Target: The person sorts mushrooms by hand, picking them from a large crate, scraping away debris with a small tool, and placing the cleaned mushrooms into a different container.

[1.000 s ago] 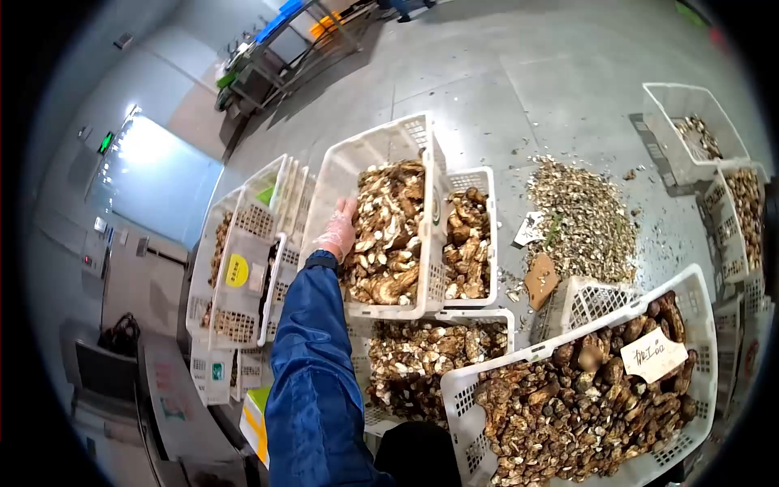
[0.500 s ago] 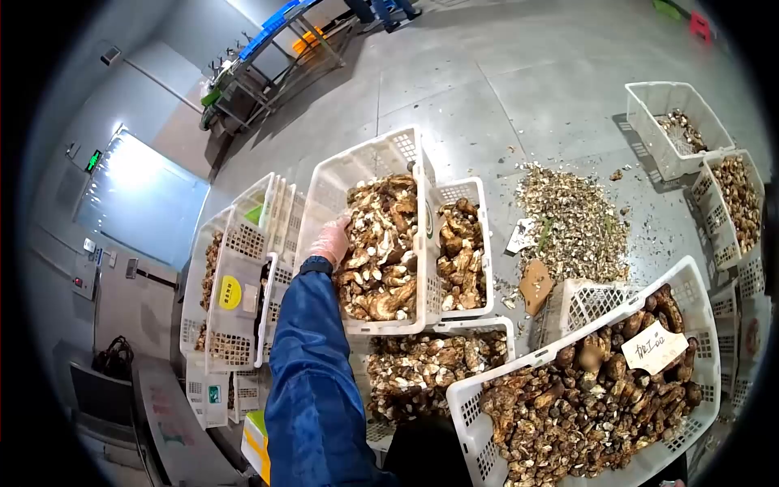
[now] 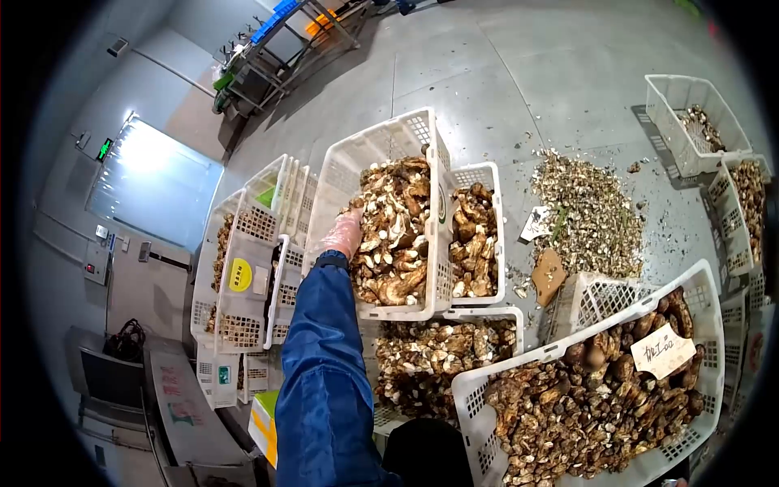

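My left hand (image 3: 341,235), in a thin clear glove below a blue sleeve (image 3: 324,365), reaches over the left side of a white plastic crate (image 3: 341,162). It touches the edge of a heap of brown and white mushrooms (image 3: 398,227) inside. The fingertips are hidden against the mushrooms, so their grip cannot be made out. My right hand does not show. Tight against this crate on the right stands a narrower crate (image 3: 497,235) of larger mushrooms (image 3: 475,243). Below both is another crate (image 3: 518,329) filled with mushrooms (image 3: 438,357).
A large crate (image 3: 706,304) of mushrooms with a handwritten card (image 3: 664,351) stands at lower right. Small mushroom pieces (image 3: 588,215) are spread on the floor (image 3: 454,69). Stacked crates (image 3: 243,276) flank my arm on the left. More crates (image 3: 698,122) stand far right.
The camera view has shifted, so the crates near the middle appear slightly higher and further right. My left hand stays at the same side of the mushroom heap.
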The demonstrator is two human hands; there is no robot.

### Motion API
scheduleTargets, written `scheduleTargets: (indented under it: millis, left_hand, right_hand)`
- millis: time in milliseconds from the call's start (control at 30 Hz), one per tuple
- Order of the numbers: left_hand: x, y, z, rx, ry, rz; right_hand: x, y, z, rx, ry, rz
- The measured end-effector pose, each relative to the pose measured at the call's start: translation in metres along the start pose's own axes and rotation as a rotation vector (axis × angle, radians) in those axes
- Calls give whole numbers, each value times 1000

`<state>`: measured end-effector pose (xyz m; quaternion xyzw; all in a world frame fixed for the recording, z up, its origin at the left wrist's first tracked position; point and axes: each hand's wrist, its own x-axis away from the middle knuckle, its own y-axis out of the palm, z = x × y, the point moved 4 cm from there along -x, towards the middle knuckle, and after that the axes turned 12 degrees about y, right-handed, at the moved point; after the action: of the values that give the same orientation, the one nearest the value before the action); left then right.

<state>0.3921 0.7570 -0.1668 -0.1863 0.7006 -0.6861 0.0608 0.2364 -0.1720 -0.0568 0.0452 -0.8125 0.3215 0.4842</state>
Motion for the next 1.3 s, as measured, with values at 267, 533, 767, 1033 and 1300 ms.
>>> scheduleTargets:
  millis: [267,533,767,1033,1300]
  left_hand:
    - [114,-99,86,297,-99,320]
    - [262,-92,204,471,225,34]
    - [284,-64,374,691,803,-208]
    - [272,-12,453,177,691,-96]
    - [333,-142,473,371,744,-16]
  right_hand:
    - [-25,-14,-7,-25,-13,-74]
    - [-63,-39,-8,36,-218,146]
    - [-56,-41,-56,121,-351,-99]
    - [21,-77,-58,265,-705,105]
    - [58,-117,-17,118,-942,170]
